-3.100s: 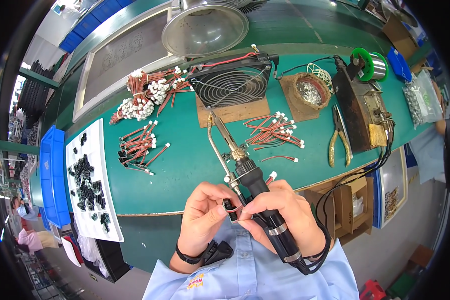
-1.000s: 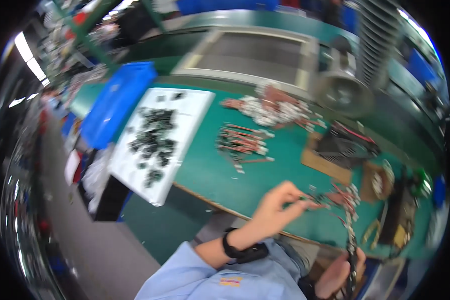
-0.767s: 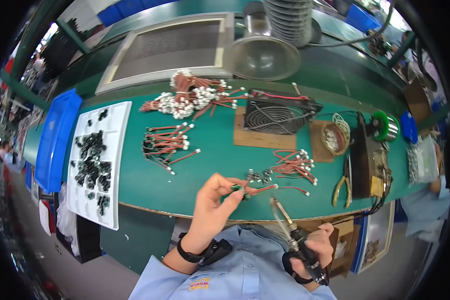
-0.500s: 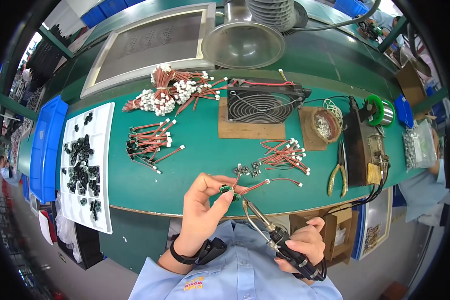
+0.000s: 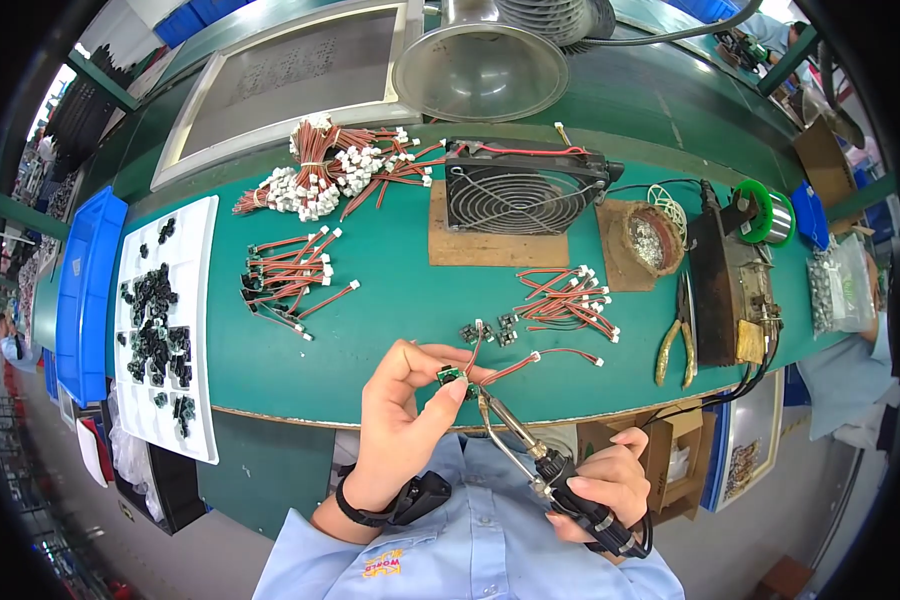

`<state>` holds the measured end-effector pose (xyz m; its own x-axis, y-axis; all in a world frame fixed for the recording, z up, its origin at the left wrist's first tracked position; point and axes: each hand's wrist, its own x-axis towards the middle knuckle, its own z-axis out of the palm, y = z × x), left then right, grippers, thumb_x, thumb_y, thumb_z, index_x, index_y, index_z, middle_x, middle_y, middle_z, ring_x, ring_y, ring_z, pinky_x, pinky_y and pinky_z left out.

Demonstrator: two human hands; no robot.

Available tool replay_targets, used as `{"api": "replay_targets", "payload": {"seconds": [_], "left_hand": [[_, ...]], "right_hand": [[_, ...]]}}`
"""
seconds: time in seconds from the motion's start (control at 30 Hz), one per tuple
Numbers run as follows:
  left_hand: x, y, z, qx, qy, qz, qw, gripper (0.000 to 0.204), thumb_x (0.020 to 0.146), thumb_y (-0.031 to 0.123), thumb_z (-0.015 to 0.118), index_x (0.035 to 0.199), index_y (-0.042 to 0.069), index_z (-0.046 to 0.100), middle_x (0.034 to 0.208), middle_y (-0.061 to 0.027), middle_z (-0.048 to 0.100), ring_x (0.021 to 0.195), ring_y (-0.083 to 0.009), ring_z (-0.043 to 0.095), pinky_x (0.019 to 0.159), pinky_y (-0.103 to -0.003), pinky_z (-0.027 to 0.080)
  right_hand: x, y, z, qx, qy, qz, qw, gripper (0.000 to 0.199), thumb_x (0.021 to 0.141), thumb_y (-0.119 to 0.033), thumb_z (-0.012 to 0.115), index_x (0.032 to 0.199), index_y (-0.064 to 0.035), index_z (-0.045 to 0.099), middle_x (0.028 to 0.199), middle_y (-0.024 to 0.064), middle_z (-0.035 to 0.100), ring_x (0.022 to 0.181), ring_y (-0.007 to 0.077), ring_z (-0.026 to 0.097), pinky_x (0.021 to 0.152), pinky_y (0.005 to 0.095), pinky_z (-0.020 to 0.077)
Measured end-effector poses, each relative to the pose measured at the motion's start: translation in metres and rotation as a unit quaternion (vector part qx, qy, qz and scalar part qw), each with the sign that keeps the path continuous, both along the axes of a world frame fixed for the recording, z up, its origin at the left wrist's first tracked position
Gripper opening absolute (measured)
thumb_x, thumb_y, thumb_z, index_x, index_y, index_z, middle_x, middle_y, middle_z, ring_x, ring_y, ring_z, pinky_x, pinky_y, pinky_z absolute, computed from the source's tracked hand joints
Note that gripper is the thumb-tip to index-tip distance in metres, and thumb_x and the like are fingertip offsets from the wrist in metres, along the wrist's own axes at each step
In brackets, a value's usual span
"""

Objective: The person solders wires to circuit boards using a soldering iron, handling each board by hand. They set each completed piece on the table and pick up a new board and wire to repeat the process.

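Note:
Between thumb and fingers, my left hand (image 5: 407, 412) pinches a small green circuit board (image 5: 451, 375) over the table's front edge. Red-and-brown wires with white connectors (image 5: 536, 357) trail from it to the right. My right hand (image 5: 610, 488) grips the black handle of a soldering iron (image 5: 560, 470) with a thin feed tube alongside. Its tip is at the board's lower right, where my fingers partly hide the contact. A few small black parts (image 5: 490, 332) lie just beyond my left hand. Behind them to the right rests a pile of loose wire leads (image 5: 570, 300).
A white tray (image 5: 202, 300) of black parts and a blue bin (image 5: 82, 300) stand left. Wired boards (image 5: 290, 285) and bundled leads (image 5: 315, 175) lie beyond. A fan (image 5: 520, 195) sits mid-table; pliers (image 5: 676, 345), a soldering station (image 5: 720, 300) and a solder spool (image 5: 772, 215) are right.
The view has shifted slightly, so the table's things sit a little differently in the picture. The iron's tip appears slightly closer to the board; both hands keep their hold.

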<state>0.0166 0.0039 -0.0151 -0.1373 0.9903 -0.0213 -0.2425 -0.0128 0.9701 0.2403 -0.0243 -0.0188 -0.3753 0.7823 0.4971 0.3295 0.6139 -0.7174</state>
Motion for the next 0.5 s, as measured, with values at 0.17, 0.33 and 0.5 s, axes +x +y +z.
{"api": "replay_targets", "payload": {"seconds": [0.17, 0.33, 0.5], "left_hand": [[-0.0005, 0.0003, 0.0001, 0.002, 0.006, -0.001, 1.000, 0.014, 0.085, 0.006, 0.055, 0.085, 0.005, 0.042, 0.099, -0.0175, 0.060, 0.088, -0.0241, 0.063, 0.079, -0.033, 0.046], [-0.0038, -0.0011, -0.0017, 0.005, -0.022, -0.016, 1.000, 0.011, 0.084, -0.002, 0.054, 0.086, 0.003, 0.044, 0.103, -0.0164, 0.059, 0.095, -0.0231, 0.063, 0.084, -0.033, 0.045], [-0.0033, -0.0008, -0.0020, 0.013, -0.027, -0.017, 0.999, 0.012, 0.085, -0.002, 0.054, 0.086, 0.003, 0.043, 0.103, -0.0163, 0.059, 0.095, -0.0227, 0.063, 0.084, -0.033, 0.045]], "right_hand": [[-0.0008, 0.0004, -0.0004, 0.000, 0.005, 0.000, 1.000, 0.041, 0.058, -0.026, 0.081, 0.093, -0.0153, 0.063, 0.070, -0.0034, 0.059, 0.060, 0.0125, 0.055, 0.080, 0.0367, 0.0320], [-0.0004, 0.0011, -0.0043, 0.006, 0.005, 0.008, 1.000, 0.043, 0.058, -0.027, 0.079, 0.095, -0.0147, 0.062, 0.069, -0.0025, 0.057, 0.060, 0.0132, 0.053, 0.080, 0.0376, 0.0317], [-0.0017, -0.0005, -0.0052, 0.022, -0.003, 0.005, 1.000, 0.045, 0.061, -0.032, 0.077, 0.098, -0.0137, 0.059, 0.066, -0.0008, 0.052, 0.059, 0.0145, 0.050, 0.078, 0.0395, 0.0309]]}}
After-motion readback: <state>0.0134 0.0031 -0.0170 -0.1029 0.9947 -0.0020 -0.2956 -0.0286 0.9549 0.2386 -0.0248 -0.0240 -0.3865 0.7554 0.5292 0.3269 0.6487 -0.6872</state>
